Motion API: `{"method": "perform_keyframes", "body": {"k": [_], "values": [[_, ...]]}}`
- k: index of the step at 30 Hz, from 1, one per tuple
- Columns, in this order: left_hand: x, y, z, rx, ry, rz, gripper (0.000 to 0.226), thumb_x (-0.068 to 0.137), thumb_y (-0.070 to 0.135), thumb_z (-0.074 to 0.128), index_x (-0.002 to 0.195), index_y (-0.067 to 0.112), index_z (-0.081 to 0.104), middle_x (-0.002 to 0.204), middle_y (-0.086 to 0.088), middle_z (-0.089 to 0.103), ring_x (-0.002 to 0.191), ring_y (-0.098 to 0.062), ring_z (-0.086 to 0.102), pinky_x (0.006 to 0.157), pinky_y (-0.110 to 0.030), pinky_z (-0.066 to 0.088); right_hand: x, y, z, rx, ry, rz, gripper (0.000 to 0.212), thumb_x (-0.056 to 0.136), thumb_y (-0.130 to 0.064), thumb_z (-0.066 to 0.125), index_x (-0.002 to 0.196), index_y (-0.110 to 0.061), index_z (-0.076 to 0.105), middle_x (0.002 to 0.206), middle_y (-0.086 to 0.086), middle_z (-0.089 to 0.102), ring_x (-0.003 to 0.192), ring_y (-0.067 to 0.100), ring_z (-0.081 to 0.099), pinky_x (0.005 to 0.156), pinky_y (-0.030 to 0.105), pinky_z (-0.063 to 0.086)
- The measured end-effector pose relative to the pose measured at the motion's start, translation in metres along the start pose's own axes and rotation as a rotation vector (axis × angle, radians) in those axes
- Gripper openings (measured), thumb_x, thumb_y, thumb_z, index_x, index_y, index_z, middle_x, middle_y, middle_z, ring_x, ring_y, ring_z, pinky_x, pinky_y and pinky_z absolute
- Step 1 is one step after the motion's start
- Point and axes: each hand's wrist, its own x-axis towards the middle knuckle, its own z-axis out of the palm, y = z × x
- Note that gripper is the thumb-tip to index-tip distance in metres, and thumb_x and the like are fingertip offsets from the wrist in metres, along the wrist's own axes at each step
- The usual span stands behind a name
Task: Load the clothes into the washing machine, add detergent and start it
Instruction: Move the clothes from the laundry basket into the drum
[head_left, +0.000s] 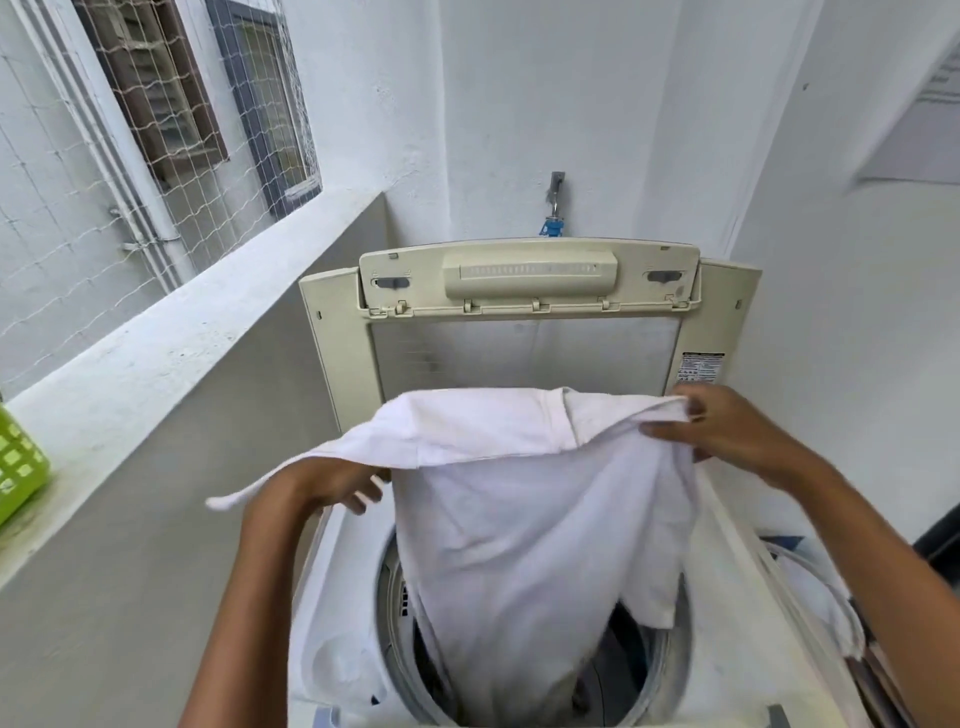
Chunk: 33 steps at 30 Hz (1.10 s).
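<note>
- The washing machine (332, 613) fills the near middle of the view; its lid (524, 322) stands raised against the far wall, so the drum (660, 670) is open for loading.
- A white shirt (530, 519) hangs over the opening, its lower end already dipping into the drum beside something darker down inside; loading looks to be under way, while detergent and the start are, by my judgement, still to come; no detergent shows anywhere in view.
- The right hand (727, 426) pinches the shirt's upper right edge between thumb and fingers; the left hand (332, 483) sits under the left side of the cloth, fingers partly curled, and I cannot tell whether it grips or only props the fabric.
- More pale cloth (810, 587) lies in a container at the near right, touching the machine's side; likely further loads.
- A green basket (21, 467) rests on the ledge (171, 353) at the far left, well apart.
- A tap (555, 208) juts from the far wall just above the lid; nothing blocks the drum's mouth apart from the shirt itself.
</note>
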Motion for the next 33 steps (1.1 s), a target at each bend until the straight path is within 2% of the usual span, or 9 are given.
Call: {"method": "perform_keyframes", "body": {"k": [2,8,10,14,16,20,23,27,33], "values": [[0.007,-0.007,-0.001,0.106,-0.022,-0.127,0.062,0.072,0.063,0.047,0.112,0.016,0.059,0.105,-0.001,0.062,0.092,-0.020,0.062,0.081,-0.028,0.042,-0.009,-0.008,-0.014,0.027,0.022,-0.019,0.031,0.080,-0.019,0.073,0.095,0.005,0.060,0.091,0.027,0.065,0.070,0.019,0.062,0.054,0.029,0.054],[0.014,-0.004,0.014,-0.128,0.187,0.279,0.053,0.090,0.067,0.025,0.136,0.043,0.033,0.146,0.019,0.031,0.135,-0.005,0.031,0.114,-0.031,0.021,-0.023,-0.044,-0.011,0.179,0.128,-0.107,0.010,0.085,-0.016,0.067,0.089,-0.008,0.063,0.080,0.007,0.068,0.066,0.011,0.065,0.052,0.023,0.055],[0.025,0.001,0.024,-0.227,0.145,0.343,0.064,0.084,0.070,0.025,0.141,0.041,0.025,0.148,0.014,0.030,0.135,-0.007,0.033,0.111,-0.034,0.028,-0.020,-0.053,-0.005,0.252,0.155,-0.125,0.008,0.086,-0.014,0.065,0.089,-0.008,0.062,0.078,0.001,0.068,0.068,0.012,0.066,0.058,0.028,0.057],[0.049,0.025,0.063,-0.431,-0.009,0.505,0.049,0.093,0.016,0.057,0.137,0.020,0.038,0.121,0.000,0.059,0.102,-0.010,0.060,0.078,-0.014,0.049,-0.006,-0.075,0.018,0.317,0.115,-0.176,0.012,0.089,-0.010,0.060,0.101,-0.007,0.059,0.096,0.008,0.067,0.081,0.011,0.066,0.069,0.025,0.058],[0.067,0.032,0.085,-0.383,-0.069,0.538,0.056,0.083,0.014,0.072,0.132,0.021,0.046,0.114,-0.003,0.063,0.095,-0.013,0.063,0.077,-0.018,0.052,0.001,-0.083,0.030,0.298,0.087,-0.203,0.006,0.091,-0.010,0.058,0.097,-0.008,0.057,0.104,0.016,0.065,0.091,0.018,0.065,0.074,0.025,0.058],[0.094,0.043,0.102,-0.059,0.064,0.563,0.045,0.080,0.030,0.075,0.121,0.026,0.055,0.111,0.002,0.061,0.100,-0.019,0.058,0.082,-0.029,0.048,0.015,-0.079,0.041,0.230,0.170,-0.235,0.021,0.091,-0.014,0.058,0.104,0.003,0.054,0.111,0.020,0.062,0.101,0.031,0.063,0.089,0.046,0.054],[0.104,0.042,0.102,0.320,0.309,0.467,0.034,0.088,0.032,0.063,0.122,0.029,0.055,0.105,0.003,0.061,0.100,-0.025,0.059,0.079,-0.034,0.046,0.022,-0.067,0.042,0.284,0.304,-0.225,0.022,0.089,-0.014,0.061,0.100,0.003,0.055,0.110,0.022,0.062,0.091,0.021,0.061,0.086,0.042,0.051],[0.114,0.030,0.111,0.182,0.746,0.480,0.027,0.090,0.013,0.055,0.115,0.023,0.061,0.105,-0.009,0.064,0.094,-0.036,0.061,0.073,-0.042,0.051,0.025,-0.039,0.051,0.258,0.418,-0.208,0.016,0.087,-0.011,0.063,0.102,-0.007,0.062,0.103,0.012,0.066,0.093,0.018,0.062,0.083,0.031,0.048],[0.141,-0.017,0.126,0.203,0.527,0.469,0.044,0.084,-0.001,0.046,0.121,0.023,0.054,0.113,-0.010,0.062,0.099,-0.035,0.059,0.077,-0.040,0.049,0.024,0.034,0.098,-0.084,0.398,-0.136,0.026,0.089,-0.003,0.057,0.115,-0.003,0.057,0.120,0.008,0.053,0.111,0.024,0.054,0.088,0.025,0.041]]}}
